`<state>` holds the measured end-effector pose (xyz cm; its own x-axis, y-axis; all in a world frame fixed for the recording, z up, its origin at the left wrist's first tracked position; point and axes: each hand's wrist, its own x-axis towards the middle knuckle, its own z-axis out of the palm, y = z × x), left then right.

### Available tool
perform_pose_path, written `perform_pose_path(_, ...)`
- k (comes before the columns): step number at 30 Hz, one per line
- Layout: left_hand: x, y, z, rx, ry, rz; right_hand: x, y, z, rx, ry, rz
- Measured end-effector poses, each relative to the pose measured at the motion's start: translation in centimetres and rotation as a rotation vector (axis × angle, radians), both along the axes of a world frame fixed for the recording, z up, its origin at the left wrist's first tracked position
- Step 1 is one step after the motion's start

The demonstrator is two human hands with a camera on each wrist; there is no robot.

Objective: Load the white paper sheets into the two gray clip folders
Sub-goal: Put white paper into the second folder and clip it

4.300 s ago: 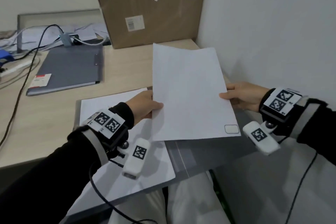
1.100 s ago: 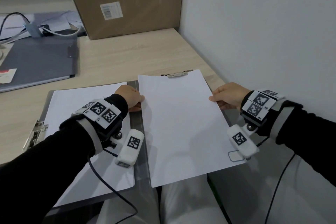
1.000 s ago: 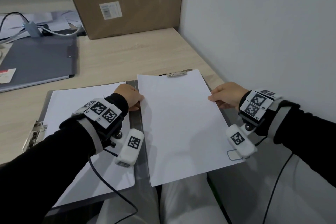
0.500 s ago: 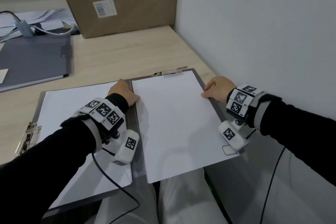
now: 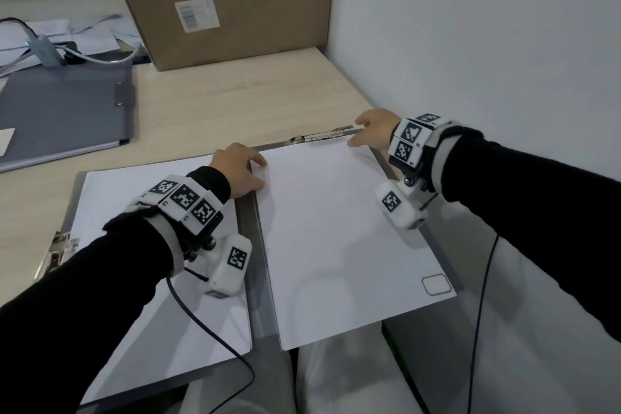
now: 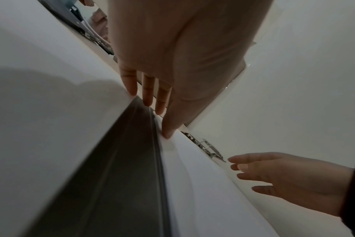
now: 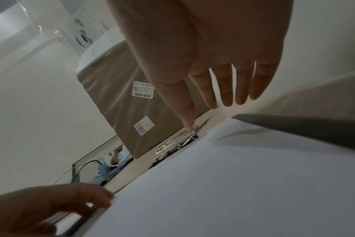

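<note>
An open gray clip folder (image 5: 257, 245) lies at the table's near edge. Its left panel carries a stack of white paper (image 5: 127, 198). A white sheet (image 5: 336, 239) lies flat on the right panel, its top edge at the metal clip (image 5: 322, 137). My left hand (image 5: 258, 171) rests with straight fingers on the sheet's upper left edge by the spine. My right hand (image 5: 356, 134) is at the sheet's top right corner with its fingers extended. In the right wrist view its thumb touches the clip (image 7: 178, 141). A second gray folder (image 5: 64, 118) lies closed at the far left.
A large cardboard box (image 5: 228, 3) stands at the back against the wall (image 5: 470, 44) on the right. Cables, an adapter (image 5: 47, 50) and loose papers lie behind the closed folder. Another metal clip (image 5: 55, 254) sticks out at the open folder's left edge.
The sheet, held up in both hands before, now lies flat on the right panel. My right hand has left its right edge and moved up to the clip. My left hand stays.
</note>
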<state>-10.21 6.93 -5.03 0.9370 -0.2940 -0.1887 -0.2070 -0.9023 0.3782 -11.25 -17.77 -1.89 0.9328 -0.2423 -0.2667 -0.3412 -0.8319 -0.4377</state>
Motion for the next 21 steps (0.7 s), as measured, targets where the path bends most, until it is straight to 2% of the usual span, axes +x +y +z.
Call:
perform_pose_path(4, 0.2, 0.5, -0.1, -0.091, 0.034, 0.005, 1.2, 0.3, 0.0, 0.036, -0.012, -0.022)
perform_pose_path(7, -0.8, -0.1, 0.7, -0.162, -0.021, -0.017, 0.6, 0.3, 0.0, 0.026, -0.031, -0.005)
perform_pose_path(9, -2.6, -1.4, 2.0, -0.217, -0.048, -0.154, -0.4, -0.2, 0.1, 0.011, -0.040, 0.007)
perform_pose_path(11, -5.3, -3.4, 3.4, -0.243, -0.006, -0.350, -1.9, -1.1, 0.4, -0.003, -0.032, 0.005)
perform_pose_path(15, -10.9, -7.8, 3.8, -0.168, 0.058, -0.698, -5.5, -3.2, 0.7, 0.032, -0.002, -0.069)
perform_pose_path(21, -15.3, -12.3, 1.0, -0.004, 0.067, -0.839, -10.9, -5.8, -0.7, 0.122, 0.073, -0.235)
